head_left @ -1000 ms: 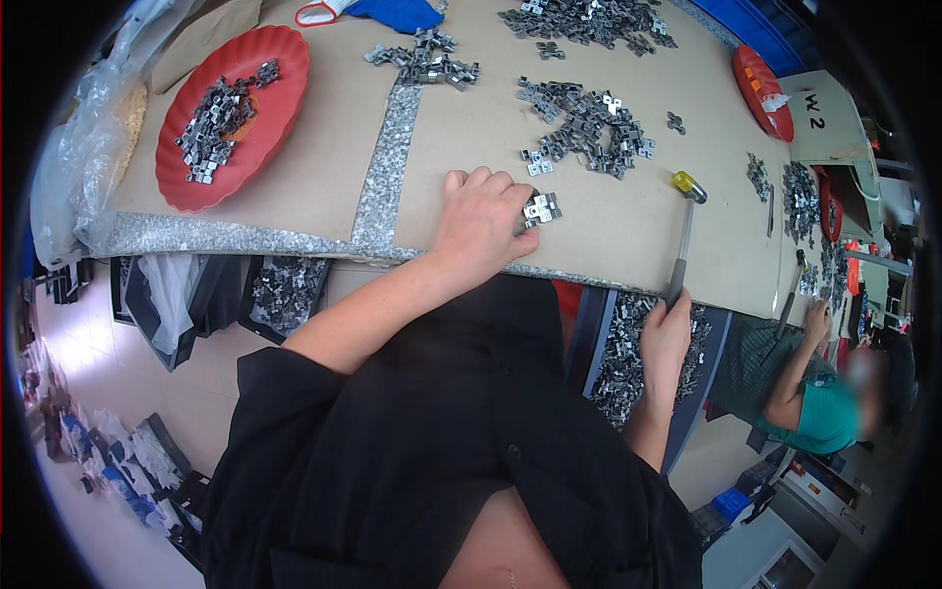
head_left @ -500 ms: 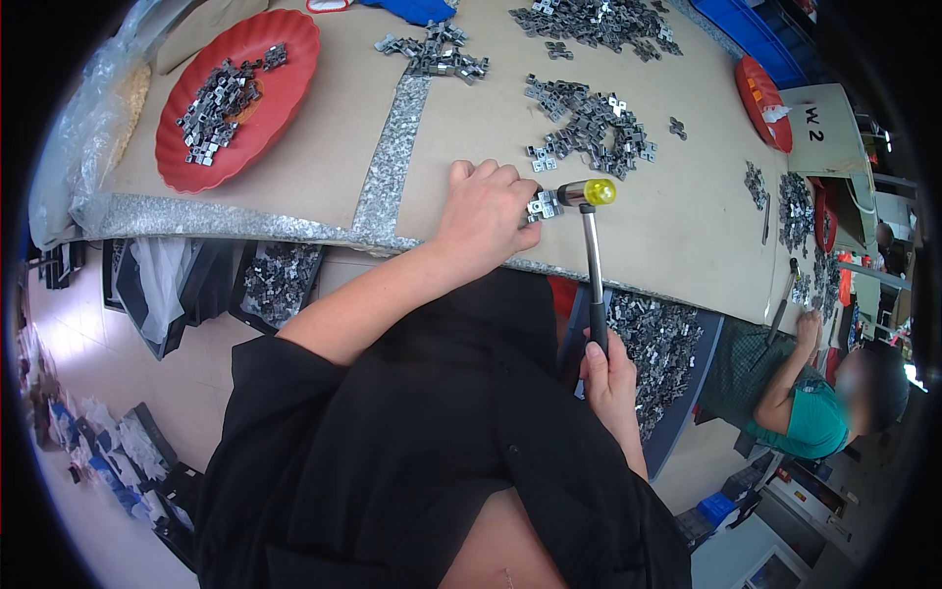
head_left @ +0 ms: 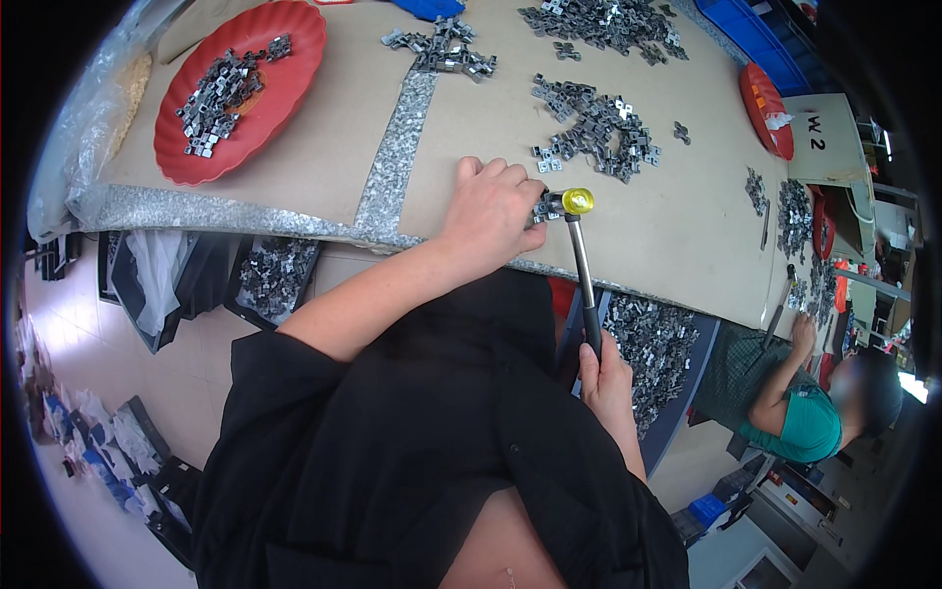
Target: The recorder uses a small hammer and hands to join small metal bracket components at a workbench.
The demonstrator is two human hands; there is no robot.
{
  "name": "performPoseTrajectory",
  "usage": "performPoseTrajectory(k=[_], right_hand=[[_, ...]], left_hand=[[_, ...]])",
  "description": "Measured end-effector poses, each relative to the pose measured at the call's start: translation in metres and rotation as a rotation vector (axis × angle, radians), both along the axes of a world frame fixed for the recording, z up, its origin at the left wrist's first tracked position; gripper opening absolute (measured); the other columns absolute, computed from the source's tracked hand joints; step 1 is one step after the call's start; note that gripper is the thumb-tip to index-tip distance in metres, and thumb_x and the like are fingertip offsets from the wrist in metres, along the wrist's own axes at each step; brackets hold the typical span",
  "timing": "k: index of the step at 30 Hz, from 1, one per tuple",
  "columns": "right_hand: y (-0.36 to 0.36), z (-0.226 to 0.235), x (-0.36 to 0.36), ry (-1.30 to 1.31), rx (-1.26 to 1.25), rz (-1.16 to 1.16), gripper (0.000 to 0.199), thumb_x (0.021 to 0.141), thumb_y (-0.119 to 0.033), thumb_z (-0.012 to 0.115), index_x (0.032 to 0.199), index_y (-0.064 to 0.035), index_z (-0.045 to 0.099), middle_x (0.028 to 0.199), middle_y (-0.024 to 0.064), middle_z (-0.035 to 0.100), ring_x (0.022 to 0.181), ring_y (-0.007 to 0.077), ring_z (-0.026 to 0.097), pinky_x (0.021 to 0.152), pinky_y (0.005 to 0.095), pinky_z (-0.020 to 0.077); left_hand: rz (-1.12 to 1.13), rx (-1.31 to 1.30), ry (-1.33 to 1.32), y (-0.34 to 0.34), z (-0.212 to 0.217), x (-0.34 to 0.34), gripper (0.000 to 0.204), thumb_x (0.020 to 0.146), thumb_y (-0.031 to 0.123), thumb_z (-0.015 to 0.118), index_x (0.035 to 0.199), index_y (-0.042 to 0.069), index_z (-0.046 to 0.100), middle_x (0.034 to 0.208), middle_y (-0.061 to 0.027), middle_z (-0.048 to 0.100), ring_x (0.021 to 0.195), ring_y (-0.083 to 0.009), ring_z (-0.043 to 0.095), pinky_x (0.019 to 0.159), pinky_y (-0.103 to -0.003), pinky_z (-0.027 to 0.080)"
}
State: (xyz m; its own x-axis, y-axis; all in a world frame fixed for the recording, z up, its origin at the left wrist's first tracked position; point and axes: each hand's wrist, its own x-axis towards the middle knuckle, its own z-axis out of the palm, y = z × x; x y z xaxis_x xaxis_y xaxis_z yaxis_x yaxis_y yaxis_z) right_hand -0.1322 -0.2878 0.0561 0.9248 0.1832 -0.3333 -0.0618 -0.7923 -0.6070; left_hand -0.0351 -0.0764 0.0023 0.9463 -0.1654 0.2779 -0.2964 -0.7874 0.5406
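My left hand (head_left: pixel 493 211) rests near the table's front edge, its fingers closed around a small metal bracket (head_left: pixel 541 209) that is mostly covered. My right hand (head_left: pixel 607 378) grips the black handle of a mallet (head_left: pixel 583 265). The mallet's yellow-tipped head lies right against the bracket, beside my left thumb; whether they touch I cannot tell. Beyond my hands a pile of metal brackets (head_left: pixel 599 128) spreads over the table, with the closest pieces a short way past my left fingertips.
A red scalloped dish (head_left: pixel 285 108) with brackets stands at the left. More brackets lie in a heap (head_left: pixel 603 25) at the back. Below the table edge is a bin of brackets (head_left: pixel 653 358). At the right sits a co-worker in a green shirt (head_left: pixel 800 422), beside another hammer (head_left: pixel 782 306).
The mallet's head has shifted left and slightly down, over more of the bracket. My left hand keeps its hold in nearly the same place.
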Motion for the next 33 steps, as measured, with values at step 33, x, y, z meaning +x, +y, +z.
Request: performPoseTrajectory(k=[33], right_hand=[[-0.007,-0.015,0.001,-0.032,0.088,-0.165,0.023,0.088,-0.015,0.042,0.106,-0.0008,0.047,0.071,0.0136,0.057,0.061,0.0204,0.059,0.057,0.0306,0.0452]], left_hand=[[0.039,-0.126,-0.095,0.001,-0.012,0.0,0.03,0.061,0.027,0.068,0.076,0.003,0.059,0.073,-0.0077,0.055,0.078,-0.0212,0.05,0.078,-0.034,0.03]])
